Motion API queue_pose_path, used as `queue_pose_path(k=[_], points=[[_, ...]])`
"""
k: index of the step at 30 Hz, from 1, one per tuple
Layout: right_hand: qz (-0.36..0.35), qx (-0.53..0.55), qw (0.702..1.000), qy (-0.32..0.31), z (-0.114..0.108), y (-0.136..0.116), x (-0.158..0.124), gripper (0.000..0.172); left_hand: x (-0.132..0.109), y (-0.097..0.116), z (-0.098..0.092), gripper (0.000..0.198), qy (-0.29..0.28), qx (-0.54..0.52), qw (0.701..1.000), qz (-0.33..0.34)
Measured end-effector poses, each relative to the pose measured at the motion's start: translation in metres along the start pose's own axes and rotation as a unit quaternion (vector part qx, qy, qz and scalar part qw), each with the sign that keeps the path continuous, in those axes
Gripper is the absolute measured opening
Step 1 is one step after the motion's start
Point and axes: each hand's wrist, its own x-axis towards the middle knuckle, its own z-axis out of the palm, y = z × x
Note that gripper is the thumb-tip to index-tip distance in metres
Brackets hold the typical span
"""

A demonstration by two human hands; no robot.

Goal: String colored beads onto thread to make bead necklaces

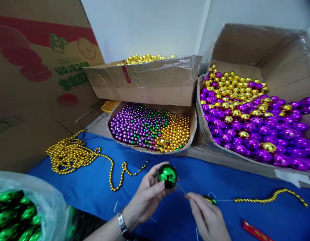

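My left hand (151,192) grips a large shiny green ball (167,175) between thumb and fingers, above the blue cloth (94,194). With closed fingers, my right hand (207,214) pinches a thin needle (182,189) whose far end meets the lower right side of the ball; whether it is inside cannot be seen. Right behind my right hand lie small green and gold beads (213,200), partly hidden. A pale thread (225,200) runs from them to a short gold bead strand (270,199).
A heap of gold bead strands (69,152) lies at left. Boxes of purple, green and gold beads (144,130) and larger purple and gold balls (257,134) stand behind. A plastic-lined container (54,197) holds green balls at lower left. A red object (255,230) lies at lower right.
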Motion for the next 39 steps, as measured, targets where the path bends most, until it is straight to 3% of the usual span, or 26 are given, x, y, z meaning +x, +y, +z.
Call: queue_pose_path(k=[11, 17, 22, 34, 39], points=[[0.013, 0.007, 0.999, 0.031, -0.003, -0.003, 0.001, 0.02, 0.002, -0.004, -0.002, 0.05, -0.029, 0.003, 0.999, -0.022], [0.051, 0.005, 0.999, 0.017, 0.0, 0.005, -0.007, 0.021, 0.001, -0.001, -0.003, 0.061, -0.055, 0.017, 0.998, -0.033], [0.035, -0.011, 0.999, -0.02, 0.001, 0.015, -0.015, 0.022, 0.002, 0.002, -0.004, 0.065, -0.077, 0.018, 0.996, -0.038], [0.038, -0.008, 0.999, -0.032, 0.0, 0.014, -0.015, 0.023, 0.004, 0.003, -0.007, 0.062, -0.08, -0.004, 0.995, -0.052], [0.065, 0.017, 0.996, -0.056, -0.002, 0.0, -0.006, 0.022, 0.004, -0.004, -0.006, 0.057, -0.096, 0.026, 0.994, -0.045]])
